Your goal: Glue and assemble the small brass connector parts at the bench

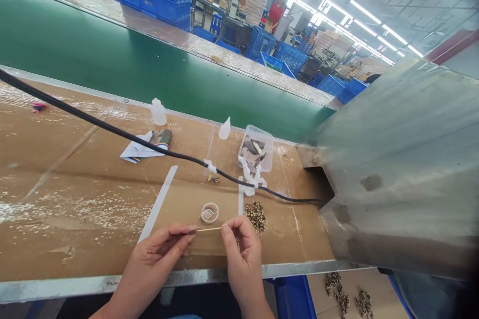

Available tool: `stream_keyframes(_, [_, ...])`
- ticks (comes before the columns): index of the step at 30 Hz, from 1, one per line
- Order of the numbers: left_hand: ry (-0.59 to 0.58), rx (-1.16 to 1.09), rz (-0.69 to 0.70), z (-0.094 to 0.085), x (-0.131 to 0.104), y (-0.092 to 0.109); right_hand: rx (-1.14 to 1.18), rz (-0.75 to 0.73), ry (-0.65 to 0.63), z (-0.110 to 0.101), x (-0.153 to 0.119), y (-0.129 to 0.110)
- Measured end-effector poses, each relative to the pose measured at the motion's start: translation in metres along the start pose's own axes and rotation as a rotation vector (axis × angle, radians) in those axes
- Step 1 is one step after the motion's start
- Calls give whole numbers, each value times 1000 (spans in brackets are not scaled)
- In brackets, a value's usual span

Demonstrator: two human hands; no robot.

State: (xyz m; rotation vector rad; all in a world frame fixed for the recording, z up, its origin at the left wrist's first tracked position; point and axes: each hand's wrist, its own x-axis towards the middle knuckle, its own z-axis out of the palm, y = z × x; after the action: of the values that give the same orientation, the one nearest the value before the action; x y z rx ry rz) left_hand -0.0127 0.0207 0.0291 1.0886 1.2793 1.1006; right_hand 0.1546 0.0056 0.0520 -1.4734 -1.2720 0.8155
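Note:
Between finger and thumb, my left hand (160, 250) pinches a small dark part (192, 232); its details are too small to tell. My right hand (244, 255) pinches the right end of a thin wooden stick (209, 230), whose left tip meets the part. Just beyond the stick, a small round clear dish (209, 213) stands on the cardboard. A pile of small brass-coloured parts (256, 217) lies beyond my right hand, to its right.
A black cable (179, 156) crosses the cardboard-covered bench (93, 239). Behind it stand two white bottles (158, 113) and a clear plastic box (267, 152). A green belt (149, 65) runs behind. At right rises a metal housing (396, 169). More parts (338, 294) lie lower right.

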Motion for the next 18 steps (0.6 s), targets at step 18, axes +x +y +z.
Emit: stream_keyframes(18, [-28, 28, 26, -2, -1, 3, -125, -146, -50, -1, 4, -8])
